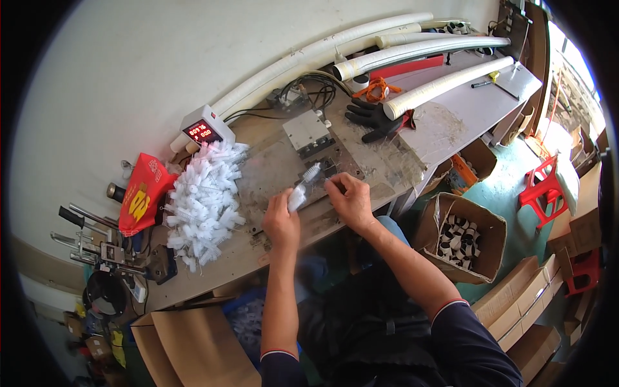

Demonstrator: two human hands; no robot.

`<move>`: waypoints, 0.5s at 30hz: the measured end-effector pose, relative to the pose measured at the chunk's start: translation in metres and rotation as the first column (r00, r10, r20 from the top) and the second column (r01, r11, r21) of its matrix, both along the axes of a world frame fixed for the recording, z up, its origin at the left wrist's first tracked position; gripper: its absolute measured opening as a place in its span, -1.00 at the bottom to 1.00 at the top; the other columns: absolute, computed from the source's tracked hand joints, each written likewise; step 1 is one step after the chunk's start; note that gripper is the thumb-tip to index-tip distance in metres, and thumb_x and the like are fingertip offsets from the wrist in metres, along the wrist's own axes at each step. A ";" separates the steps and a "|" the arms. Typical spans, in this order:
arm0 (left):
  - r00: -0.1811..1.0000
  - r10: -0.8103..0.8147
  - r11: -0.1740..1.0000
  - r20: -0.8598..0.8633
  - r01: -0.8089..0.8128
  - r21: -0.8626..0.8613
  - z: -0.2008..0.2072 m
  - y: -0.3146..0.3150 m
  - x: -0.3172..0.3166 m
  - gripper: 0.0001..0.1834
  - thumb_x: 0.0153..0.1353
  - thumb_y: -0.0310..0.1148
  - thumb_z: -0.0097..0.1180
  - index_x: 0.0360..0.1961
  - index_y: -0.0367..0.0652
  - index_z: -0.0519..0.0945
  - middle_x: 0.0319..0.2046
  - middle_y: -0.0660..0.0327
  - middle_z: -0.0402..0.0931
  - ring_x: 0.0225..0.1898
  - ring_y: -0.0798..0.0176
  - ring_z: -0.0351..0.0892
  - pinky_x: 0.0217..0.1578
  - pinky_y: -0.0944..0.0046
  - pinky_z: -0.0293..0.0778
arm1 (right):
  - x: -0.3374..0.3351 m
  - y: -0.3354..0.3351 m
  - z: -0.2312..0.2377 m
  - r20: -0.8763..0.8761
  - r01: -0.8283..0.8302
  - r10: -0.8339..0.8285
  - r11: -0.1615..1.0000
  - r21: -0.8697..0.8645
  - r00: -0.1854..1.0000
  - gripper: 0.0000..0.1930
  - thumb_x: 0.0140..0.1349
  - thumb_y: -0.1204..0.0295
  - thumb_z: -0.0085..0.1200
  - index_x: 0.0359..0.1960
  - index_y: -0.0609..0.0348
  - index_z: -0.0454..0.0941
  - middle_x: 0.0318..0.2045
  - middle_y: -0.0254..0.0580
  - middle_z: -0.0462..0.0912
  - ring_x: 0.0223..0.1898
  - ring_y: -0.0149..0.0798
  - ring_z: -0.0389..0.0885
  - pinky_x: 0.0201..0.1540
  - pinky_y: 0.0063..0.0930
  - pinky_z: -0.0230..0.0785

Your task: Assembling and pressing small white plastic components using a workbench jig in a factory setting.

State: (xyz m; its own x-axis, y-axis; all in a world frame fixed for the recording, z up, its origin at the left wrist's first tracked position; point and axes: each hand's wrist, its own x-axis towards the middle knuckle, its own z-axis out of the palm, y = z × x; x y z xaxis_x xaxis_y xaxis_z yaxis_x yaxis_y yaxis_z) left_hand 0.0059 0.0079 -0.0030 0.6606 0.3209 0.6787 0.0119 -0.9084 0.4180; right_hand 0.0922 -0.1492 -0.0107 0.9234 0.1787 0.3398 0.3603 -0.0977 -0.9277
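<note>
At the near edge of a crowded worktop [263, 158], a worker bends over a white-bristled brush piece [297, 198], held toward the middle of that edge, just in front of a metal block fixture [308, 133]. The left hand [282, 220] has its fingers closed on the piece; a coil of bristles directly above may be its other end or a second piece. The fingers of the right hand [353, 201] are bent nearly together beside it, and whether they grip anything cannot be told.

Toward the worktop's left end rises a large heap of similar brush pieces [205, 203], a counter box [207, 129] with a lit red display behind it toward the back edge. More whitish pieces [250, 324] lie below the near edge. Judging by the piles, the work runs to many pieces, with this one apparently mid-handling; whether the heap is finished or waiting cannot be told, so what remains is unclear. A black glove [371, 119] lies unworn toward the back edge.
</note>
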 end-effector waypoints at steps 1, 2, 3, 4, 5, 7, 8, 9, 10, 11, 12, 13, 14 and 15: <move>1.000 0.000 1.000 -0.003 0.000 0.002 0.000 0.000 -0.004 -0.78 0.19 -0.56 0.23 -0.14 -0.13 0.71 -0.22 0.12 0.68 -0.20 -0.06 0.70 -0.20 0.09 0.60 | 0.000 -0.001 0.000 -0.003 0.000 0.000 1.000 0.002 1.000 -0.84 0.22 0.40 0.26 -0.28 0.26 0.66 -0.41 0.02 0.72 -0.36 -0.01 0.73 -0.24 -0.27 0.54; 0.998 -0.045 0.997 0.052 0.042 0.058 -0.001 0.001 -0.007 -0.67 0.09 -0.60 0.24 -0.09 -0.11 0.70 -0.18 0.13 0.68 -0.19 -0.03 0.71 -0.20 0.10 0.61 | 0.002 -0.002 0.000 -0.035 -0.003 0.003 1.000 0.021 0.999 -0.83 0.23 0.42 0.24 -0.22 0.26 0.66 -0.41 -0.03 0.72 -0.38 -0.11 0.72 -0.24 -0.32 0.54; 0.991 -0.089 0.990 0.104 0.076 0.119 0.001 0.002 -0.010 -0.56 -0.01 -0.64 0.25 -0.03 -0.10 0.69 -0.13 0.14 0.68 -0.17 0.00 0.72 -0.20 0.11 0.62 | 0.002 -0.001 0.003 -0.067 -0.010 0.013 0.999 0.042 0.998 -0.81 0.23 0.45 0.23 -0.16 0.27 0.66 -0.42 -0.08 0.72 -0.39 -0.21 0.71 -0.24 -0.36 0.53; 0.991 -0.085 0.990 0.101 0.073 0.122 0.002 0.001 -0.013 -0.56 -0.01 -0.64 0.25 -0.03 -0.10 0.69 -0.13 0.14 0.68 -0.17 0.00 0.72 -0.20 0.11 0.62 | 0.002 -0.002 0.005 -0.069 -0.013 0.017 0.999 0.046 0.997 -0.81 0.23 0.45 0.23 -0.16 0.27 0.66 -0.42 -0.08 0.72 -0.39 -0.21 0.71 -0.24 -0.36 0.53; 0.989 -0.092 0.983 0.119 0.071 0.167 0.003 0.000 -0.015 -0.55 -0.01 -0.65 0.25 -0.03 -0.11 0.69 -0.13 0.15 0.68 -0.18 0.02 0.73 -0.21 0.12 0.62 | 0.003 -0.004 0.008 -0.074 -0.077 0.081 0.995 0.065 0.994 -0.78 0.23 0.48 0.23 -0.10 0.27 0.65 -0.40 -0.13 0.72 -0.39 -0.30 0.67 -0.24 -0.41 0.52; 0.985 -0.100 0.975 0.140 0.069 0.211 0.007 -0.006 -0.014 -0.55 -0.01 -0.66 0.25 -0.03 -0.12 0.69 -0.13 0.16 0.68 -0.18 0.04 0.73 -0.22 0.14 0.63 | 0.005 -0.007 0.008 -0.074 -0.139 0.145 0.987 0.084 0.987 -0.74 0.23 0.51 0.22 -0.04 0.27 0.64 -0.39 -0.18 0.72 -0.39 -0.40 0.64 -0.24 -0.46 0.51; 0.984 -0.101 0.980 0.143 0.074 0.183 0.009 -0.008 -0.014 -0.62 0.02 -0.66 0.30 -0.09 -0.12 0.70 -0.17 0.14 0.69 -0.21 0.03 0.74 -0.24 0.14 0.63 | 0.005 -0.008 0.008 -0.088 -0.181 0.191 0.977 0.115 0.978 -0.72 0.23 0.54 0.22 -0.01 0.28 0.62 -0.37 -0.20 0.72 -0.37 -0.43 0.63 -0.24 -0.50 0.50; 0.984 -0.101 0.985 0.146 0.078 0.155 0.011 -0.009 -0.014 -0.68 0.06 -0.66 0.34 -0.15 -0.13 0.72 -0.21 0.13 0.70 -0.24 0.02 0.74 -0.25 0.15 0.64 | 0.005 -0.008 0.007 -0.101 -0.223 0.239 0.964 0.146 0.966 -0.69 0.23 0.56 0.21 0.02 0.29 0.61 -0.35 -0.23 0.72 -0.35 -0.47 0.61 -0.23 -0.53 0.49; 0.984 -0.100 0.985 0.147 0.076 0.157 0.011 -0.009 -0.014 -0.68 0.06 -0.66 0.34 -0.15 -0.13 0.72 -0.21 0.13 0.70 -0.24 0.02 0.74 -0.25 0.15 0.64 | 0.005 -0.007 0.007 -0.100 -0.225 0.241 0.963 0.148 0.965 -0.69 0.23 0.56 0.21 0.02 0.29 0.61 -0.35 -0.23 0.72 -0.35 -0.47 0.61 -0.23 -0.53 0.49; 0.983 -0.113 0.987 0.147 0.093 0.132 0.010 -0.008 -0.013 -0.68 0.06 -0.67 0.32 -0.15 -0.14 0.72 -0.21 0.12 0.70 -0.23 0.01 0.74 -0.24 0.15 0.64 | 0.006 -0.006 0.007 -0.099 -0.206 0.226 0.962 0.178 0.969 -0.69 0.23 0.59 0.21 0.03 0.31 0.60 -0.34 -0.23 0.72 -0.35 -0.49 0.61 -0.22 -0.55 0.49; 0.981 -0.124 0.988 0.147 0.109 0.107 0.009 -0.006 -0.013 -0.68 0.05 -0.69 0.31 -0.15 -0.15 0.72 -0.21 0.11 0.70 -0.22 0.01 0.74 -0.23 0.16 0.64 | 0.005 -0.005 0.008 -0.099 -0.189 0.213 0.959 0.209 0.972 -0.68 0.23 0.61 0.20 0.04 0.32 0.59 -0.34 -0.24 0.72 -0.34 -0.50 0.61 -0.21 -0.56 0.49; 0.982 -0.121 0.988 0.148 0.106 0.109 0.008 -0.005 -0.013 -0.68 0.05 -0.69 0.31 -0.15 -0.15 0.72 -0.21 0.11 0.70 -0.22 0.01 0.74 -0.23 0.16 0.64 | 0.005 -0.005 0.009 -0.097 -0.192 0.216 0.958 0.211 0.971 -0.68 0.23 0.61 0.20 0.04 0.32 0.59 -0.34 -0.24 0.72 -0.34 -0.50 0.61 -0.21 -0.56 0.49; 0.978 -0.127 0.990 0.166 0.114 0.086 0.007 -0.003 -0.013 -0.67 0.05 -0.70 0.29 -0.14 -0.16 0.71 -0.21 0.10 0.70 -0.22 0.01 0.74 -0.21 0.17 0.64 | 0.006 -0.006 0.010 -0.139 -0.190 0.223 0.957 0.220 0.965 -0.68 0.23 0.61 0.19 0.03 0.34 0.59 -0.33 -0.24 0.72 -0.32 -0.50 0.62 -0.19 -0.56 0.49; 0.974 -0.133 0.990 0.185 0.123 0.063 0.007 -0.002 -0.013 -0.66 0.05 -0.72 0.27 -0.14 -0.16 0.71 -0.20 0.10 0.70 -0.21 0.01 0.74 -0.20 0.17 0.64 | 0.006 -0.008 0.011 -0.181 -0.186 0.230 0.955 0.230 0.956 -0.69 0.23 0.62 0.19 0.03 0.35 0.58 -0.32 -0.23 0.72 -0.30 -0.49 0.63 -0.17 -0.56 0.49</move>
State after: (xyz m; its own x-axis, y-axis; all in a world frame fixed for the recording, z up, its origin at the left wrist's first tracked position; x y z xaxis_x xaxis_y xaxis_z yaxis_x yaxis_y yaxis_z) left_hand -0.0069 0.0055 0.0035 0.5523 0.2039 0.8083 -0.1803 -0.9175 0.3546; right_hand 0.0983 -0.1571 0.0007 0.9264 0.3197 0.1992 0.1537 0.1621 -0.9747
